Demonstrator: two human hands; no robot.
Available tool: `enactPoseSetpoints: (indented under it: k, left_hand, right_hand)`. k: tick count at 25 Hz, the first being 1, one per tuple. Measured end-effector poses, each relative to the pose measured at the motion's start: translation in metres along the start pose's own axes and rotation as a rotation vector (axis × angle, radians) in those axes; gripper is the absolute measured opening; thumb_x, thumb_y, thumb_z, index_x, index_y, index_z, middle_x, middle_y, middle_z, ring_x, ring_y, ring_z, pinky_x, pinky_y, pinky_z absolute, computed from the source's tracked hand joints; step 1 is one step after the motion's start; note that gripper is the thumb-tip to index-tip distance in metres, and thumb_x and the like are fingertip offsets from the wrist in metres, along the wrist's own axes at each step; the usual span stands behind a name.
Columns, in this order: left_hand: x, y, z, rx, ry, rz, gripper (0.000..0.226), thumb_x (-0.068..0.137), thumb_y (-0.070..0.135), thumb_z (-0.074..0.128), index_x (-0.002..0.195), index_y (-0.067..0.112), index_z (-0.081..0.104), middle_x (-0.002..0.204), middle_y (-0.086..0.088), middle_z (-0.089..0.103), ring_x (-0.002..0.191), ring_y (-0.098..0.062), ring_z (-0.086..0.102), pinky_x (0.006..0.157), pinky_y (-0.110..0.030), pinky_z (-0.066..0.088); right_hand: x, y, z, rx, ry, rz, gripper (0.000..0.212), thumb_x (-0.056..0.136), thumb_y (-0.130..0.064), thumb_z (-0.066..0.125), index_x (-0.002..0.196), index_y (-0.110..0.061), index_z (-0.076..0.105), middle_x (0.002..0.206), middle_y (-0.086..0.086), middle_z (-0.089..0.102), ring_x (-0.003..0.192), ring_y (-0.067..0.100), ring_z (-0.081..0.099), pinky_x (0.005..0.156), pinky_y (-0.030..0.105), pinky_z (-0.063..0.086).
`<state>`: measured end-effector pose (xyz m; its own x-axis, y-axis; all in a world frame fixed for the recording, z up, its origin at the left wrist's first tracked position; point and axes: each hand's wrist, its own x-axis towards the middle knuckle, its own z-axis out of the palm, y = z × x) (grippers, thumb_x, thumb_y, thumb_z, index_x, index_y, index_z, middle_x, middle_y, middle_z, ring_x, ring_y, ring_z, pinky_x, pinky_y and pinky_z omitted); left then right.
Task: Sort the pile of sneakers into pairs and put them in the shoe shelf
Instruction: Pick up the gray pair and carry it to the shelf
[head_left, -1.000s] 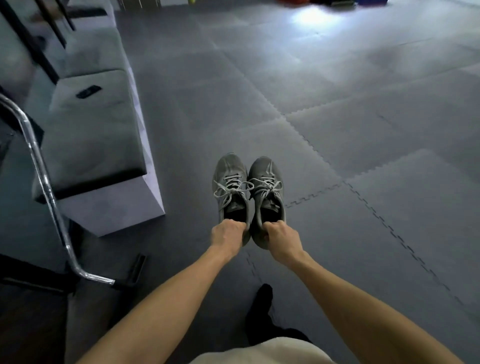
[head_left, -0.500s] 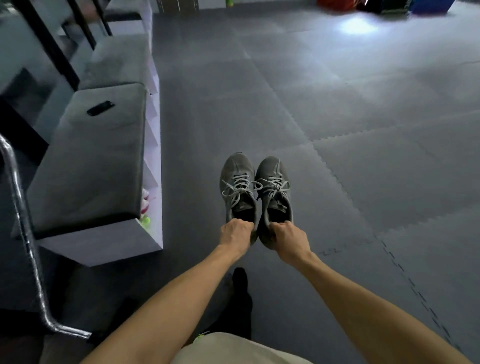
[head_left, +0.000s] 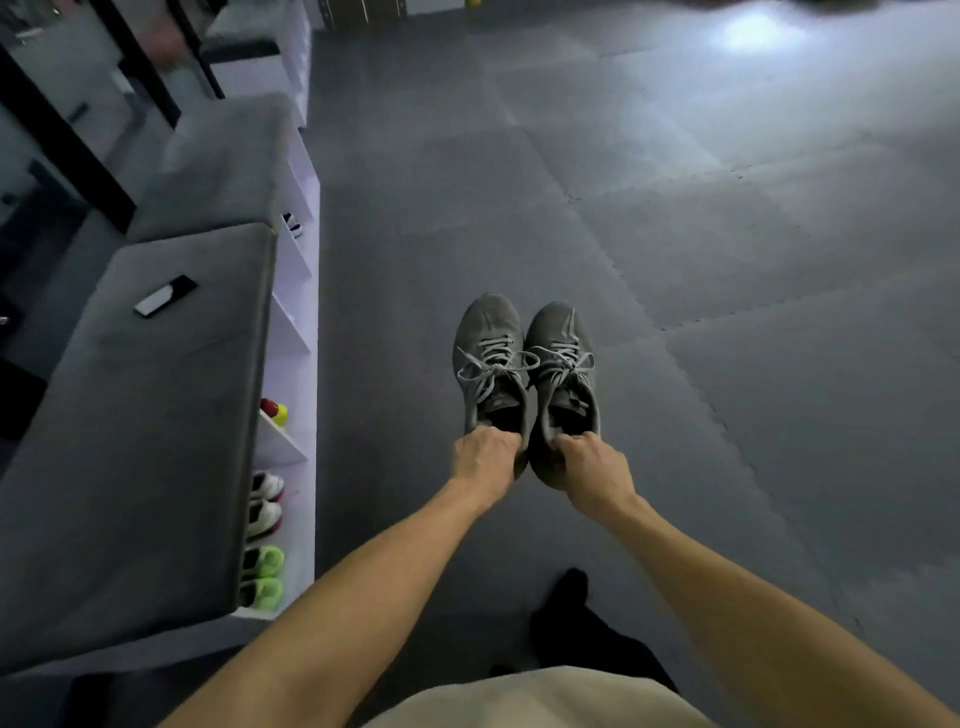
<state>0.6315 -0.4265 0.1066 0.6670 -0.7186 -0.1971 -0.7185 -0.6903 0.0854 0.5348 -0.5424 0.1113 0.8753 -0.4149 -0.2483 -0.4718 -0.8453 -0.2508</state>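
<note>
Grey sneakers (head_left: 524, 364) | heels pinched, each hand's grip | shelf (head_left: 304, 364): white, green, possibly red pairs

Dim, floor glare (head_left: 758, 34), warped edges.

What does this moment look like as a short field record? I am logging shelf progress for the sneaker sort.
left hand: left hand grips the heel of the left grey sneaker
right hand: right hand grips the heel of the right grey sneaker
pair: side by side, toes pointing away, laces tied, held above the floor mats
shoe shelf: white shoe shelf to the person's left, topped by a grey cushion
already shelved: green sneakers, white sneakers
on cushion: black phone
</note>
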Motion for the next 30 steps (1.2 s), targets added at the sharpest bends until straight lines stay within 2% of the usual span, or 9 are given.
enactPoseSetpoints:
  k: [4,10,14,21,30]
  left_hand:
    - [0.122,-0.006,-0.019,-0.017,0.001,-0.047,0.022,0.088,0.002,0.055,0.102,0.016,0.064,0.103,-0.011,0.065,0.100,-0.029,0.061,0.076,-0.037,0.049]
    - [0.299,0.000,-0.063,-0.051,0.017,-0.125,0.015,0.089,0.008,0.059,0.099,0.018,0.064,0.100,-0.009,0.066,0.098,-0.028,0.062,0.072,-0.037,0.048]
    - [0.394,-0.002,-0.086,-0.048,0.038,-0.151,0.014,0.088,0.006,0.059,0.097,0.017,0.064,0.100,-0.010,0.066,0.096,-0.029,0.062,0.067,-0.034,0.043]
    - [0.593,-0.017,-0.112,-0.065,0.060,-0.159,0.017,0.088,0.004,0.058,0.099,0.016,0.065,0.100,-0.010,0.066,0.098,-0.030,0.062,0.068,-0.035,0.042]
    - [0.849,-0.055,-0.185,-0.059,0.052,-0.137,0.015,0.086,0.005,0.057,0.094,0.016,0.064,0.097,-0.010,0.067,0.095,-0.030,0.063,0.071,-0.037,0.048]
  right_hand:
    - [0.122,0.032,-0.032,0.004,0.015,-0.024,0.024,0.087,-0.004,0.050,0.107,-0.016,0.060,0.105,0.011,0.059,0.092,0.033,0.063,0.071,0.036,0.047]
    - [0.295,0.087,-0.106,-0.023,-0.018,-0.097,0.027,0.086,-0.004,0.052,0.109,-0.016,0.061,0.105,0.011,0.060,0.092,0.033,0.063,0.073,0.037,0.049]
    - [0.387,0.111,-0.146,-0.040,-0.037,-0.136,0.026,0.085,-0.005,0.052,0.108,-0.015,0.059,0.106,0.011,0.060,0.094,0.032,0.062,0.073,0.037,0.049]
    - [0.576,0.158,-0.195,-0.051,-0.011,-0.148,0.031,0.085,-0.003,0.052,0.112,-0.016,0.059,0.106,0.012,0.060,0.094,0.034,0.061,0.068,0.034,0.044]
    - [0.819,0.191,-0.291,-0.028,-0.011,-0.128,0.026,0.086,-0.009,0.052,0.110,-0.013,0.060,0.106,0.013,0.061,0.095,0.035,0.062,0.072,0.038,0.048]
